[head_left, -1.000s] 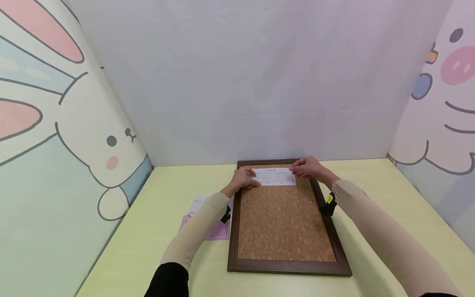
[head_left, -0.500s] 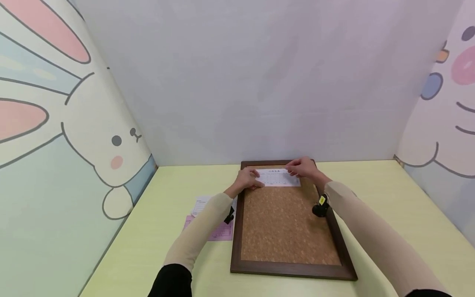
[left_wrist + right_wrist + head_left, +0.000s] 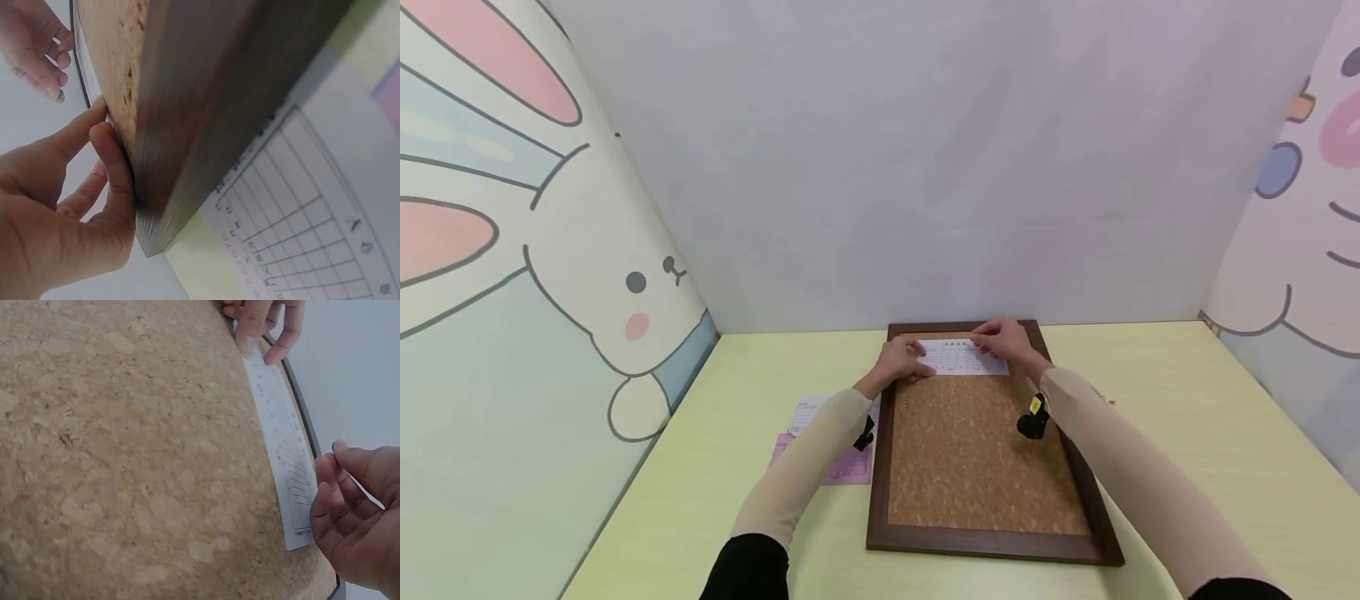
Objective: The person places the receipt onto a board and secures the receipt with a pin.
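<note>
Near the top of the cork board (image 3: 985,467), just below the upper side of its dark frame (image 3: 992,543), a white printed slip (image 3: 957,359) is laid lengthwise across the cork. By its looks it will be light, thin and easily creased, apt to slide if left unheld and to tear if tugged. It is best steadied by fingertips laid at its ends, or lifted by one edge. Its left end is held down by the left hand (image 3: 901,360), whose thumb and fingers are spread apart over it. A small green thing (image 3: 338,444) is pinched at the fingertips of the right hand (image 3: 1006,340); it is too small to be named surely, but is probably light, easily dropped and best held by its very end. Whether the slip is touched by that hand cannot be told. Compared with a second ago, the right hand has been shifted leftward, from near the slip's top right corner toward the middle of its top edge. The slip and the left hand are kept in about the same place.
</note>
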A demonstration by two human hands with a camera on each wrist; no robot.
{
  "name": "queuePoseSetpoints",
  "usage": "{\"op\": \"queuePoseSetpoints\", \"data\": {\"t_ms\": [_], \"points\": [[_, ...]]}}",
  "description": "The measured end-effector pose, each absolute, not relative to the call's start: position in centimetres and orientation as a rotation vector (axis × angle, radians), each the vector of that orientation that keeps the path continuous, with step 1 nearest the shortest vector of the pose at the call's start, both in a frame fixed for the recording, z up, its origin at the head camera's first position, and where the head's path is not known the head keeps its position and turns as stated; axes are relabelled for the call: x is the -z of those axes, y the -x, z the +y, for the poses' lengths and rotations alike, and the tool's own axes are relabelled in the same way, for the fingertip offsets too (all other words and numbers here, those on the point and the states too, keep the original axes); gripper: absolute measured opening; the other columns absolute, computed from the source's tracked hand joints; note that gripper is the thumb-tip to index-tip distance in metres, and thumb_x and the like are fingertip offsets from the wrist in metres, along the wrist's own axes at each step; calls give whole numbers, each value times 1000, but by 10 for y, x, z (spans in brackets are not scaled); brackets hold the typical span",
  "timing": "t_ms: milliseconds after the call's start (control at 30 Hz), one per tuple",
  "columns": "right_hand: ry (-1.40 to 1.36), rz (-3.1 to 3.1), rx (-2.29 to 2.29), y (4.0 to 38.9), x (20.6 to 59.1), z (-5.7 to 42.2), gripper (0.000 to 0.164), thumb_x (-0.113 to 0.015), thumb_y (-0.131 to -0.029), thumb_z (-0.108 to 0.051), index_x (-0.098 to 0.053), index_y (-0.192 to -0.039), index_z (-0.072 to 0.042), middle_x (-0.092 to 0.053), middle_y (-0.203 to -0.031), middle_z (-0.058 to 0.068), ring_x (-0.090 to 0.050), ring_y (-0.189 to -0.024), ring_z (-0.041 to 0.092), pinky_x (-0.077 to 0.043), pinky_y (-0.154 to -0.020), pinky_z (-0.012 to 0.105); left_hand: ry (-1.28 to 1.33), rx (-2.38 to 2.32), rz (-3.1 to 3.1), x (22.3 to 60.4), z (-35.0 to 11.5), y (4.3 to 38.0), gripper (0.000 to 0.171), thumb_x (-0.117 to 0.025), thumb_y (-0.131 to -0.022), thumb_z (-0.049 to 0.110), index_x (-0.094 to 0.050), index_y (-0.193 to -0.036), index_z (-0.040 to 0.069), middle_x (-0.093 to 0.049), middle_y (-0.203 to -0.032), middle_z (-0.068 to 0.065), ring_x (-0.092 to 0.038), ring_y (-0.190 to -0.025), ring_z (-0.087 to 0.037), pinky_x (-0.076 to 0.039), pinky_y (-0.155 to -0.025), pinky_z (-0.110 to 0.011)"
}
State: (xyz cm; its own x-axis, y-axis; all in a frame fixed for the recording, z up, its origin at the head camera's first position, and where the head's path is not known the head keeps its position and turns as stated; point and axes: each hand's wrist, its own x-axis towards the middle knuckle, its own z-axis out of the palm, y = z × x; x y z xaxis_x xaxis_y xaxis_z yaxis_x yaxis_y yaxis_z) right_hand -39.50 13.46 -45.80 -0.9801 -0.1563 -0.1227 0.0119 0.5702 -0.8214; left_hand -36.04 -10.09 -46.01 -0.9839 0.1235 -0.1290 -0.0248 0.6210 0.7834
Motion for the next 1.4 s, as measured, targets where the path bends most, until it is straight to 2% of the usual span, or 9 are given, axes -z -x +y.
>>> {"op": "queuePoseSetpoints", "data": {"t_ms": [200,333,433,567,867,967,1167,1400], "points": [[70,2672,1317,395,465,126,30,-61,-104,-31,-73,-121,-9,-74,-106,10,-64,-86,18,-45,-75,29,-85,-1295,2682,460,-101,360,36,-88,-81,12,-68,-108,-1,-61,-76,-5,-54,-52,-7,-46,-50,-17],[62,2665,1312,394,463,122,30,-59,-105,-31,-72,-121,-9,-71,-102,9,-59,-87,21,-43,-76,31,-88,-1277,2703,461,-101,360,36,-88,-81,14,-69,-108,0,-64,-100,-15,-54,-52,-6,-46,-51,-16],[60,2667,1262,394,461,120,30,-59,-105,-32,-72,-120,-9,-69,-98,7,-55,-88,22,-40,-75,33,-80,-1282,2705,461,-101,361,36,-88,-81,15,-69,-108,0,-61,-120,-20,-54,-53,-6,-46,-51,-16],[66,2690,1186,396,462,117,31,-60,-104,-32,-72,-120,-9,-67,-95,5,-52,-87,22,-38,-72,32,-67,-1283,2695,461,-100,361,38,-88,-81,15,-69,-109,-1,-55,-135,-20,-54,-54,-6,-46,-51,-15],[43,2755,1121,404,466,108,30,-62,-102,-30,-74,-117,-6,-65,-90,3,-52,-78,17,-38,-65,28,-73,-1227,2741,461,-100,361,36,-89,-81,17,-69,-107,1,-53,-141,-19,-53,-54,-5,-44,-54,-15],[6,2778,1043,405,465,102,30,-63,-102,-30,-74,-117,-7,-65,-90,3,-52,-75,17,-37,-64,28,-65,-1194,2756,462,-101,360,37,-90,-80,19,-69,-106,2,-56,-137,-19,-53,-54,-5,-43,-54,-16],[-75,2794,967,406,464,97,30,-65,-101,-31,-74,-117,-8,-66,-88,3,-55,-75,17,-35,-63,29,-61,-1192,2755,460,-101,359,36,-90,-79,17,-70,-105,2,-58,-132,-20,-53,-53,-5,-42,-51,-15],[-67,2808,961,408,465,99,29,-64,-101,-31,-74,-116,-8,-65,-85,3,-56,-75,17,-36,-65,30,-56,-1219,2746,462,-99,360,36,-89,-80,17,-69,-106,3,-57,-133,-19,-52,-53,-5,-42,-50,-15]]}}
